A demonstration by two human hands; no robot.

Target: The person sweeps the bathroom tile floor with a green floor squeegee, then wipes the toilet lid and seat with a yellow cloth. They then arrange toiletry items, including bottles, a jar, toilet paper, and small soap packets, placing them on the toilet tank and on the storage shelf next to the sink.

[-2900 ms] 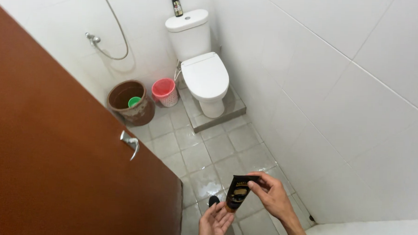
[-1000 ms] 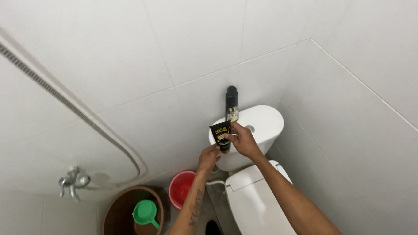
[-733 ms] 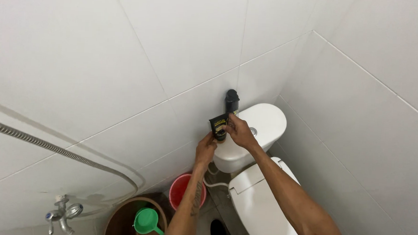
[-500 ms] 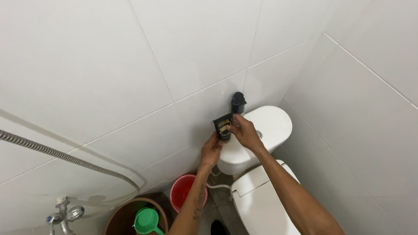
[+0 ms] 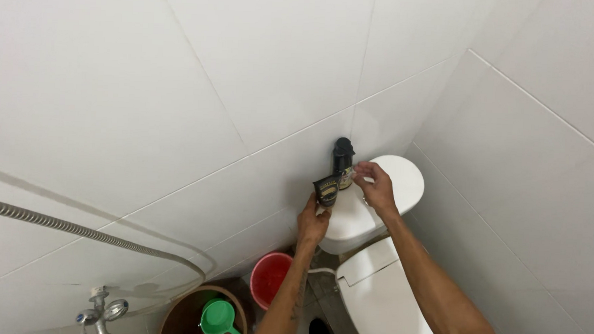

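Observation:
My left hand [image 5: 312, 221] holds a small black tube [image 5: 326, 190] upright by its lower end, just above the left edge of the white toilet tank [image 5: 397, 175]. My right hand [image 5: 375, 188] is beside it to the right, fingers pinched close to a dark spray bottle [image 5: 342, 162] that stands on the tank against the wall. I cannot tell whether the right fingers touch the bottle. Both forearms reach up from the bottom of the view.
The toilet's closed lid [image 5: 379, 297] lies below the tank. A red bucket [image 5: 270, 278] and a brown bucket [image 5: 187, 316] holding a green scoop [image 5: 218, 317] stand on the floor at left. A shower hose [image 5: 74, 231] and tap [image 5: 100, 307] run along the tiled wall.
The tube has passed from my right hand to my left. My right hand has let go and moved toward the spray bottle on the tank. The view has shifted slightly upward.

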